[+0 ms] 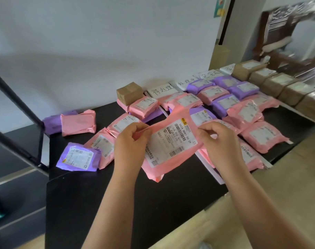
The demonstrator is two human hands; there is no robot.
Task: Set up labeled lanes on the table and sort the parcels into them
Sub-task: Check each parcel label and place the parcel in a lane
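Observation:
Above the black table (102,203) I hold a pink parcel (171,150) with a white shipping label facing up. My left hand (130,141) pinches its left edge and my right hand (218,141) pinches its right edge. Handwritten white lane labels (162,90) stand along the wall at the back of the table. Pink and purple parcels (243,90) lie in rows in front of the labels. Loose parcels lie to the left, among them a purple one (77,158) and a pink one (78,122).
A small brown box (129,93) sits on pink parcels by the wall. A row of brown boxes (278,83) runs along the far right. Black metal bars (16,108) cross on the left. Wood-coloured floor (287,177) shows at lower right.

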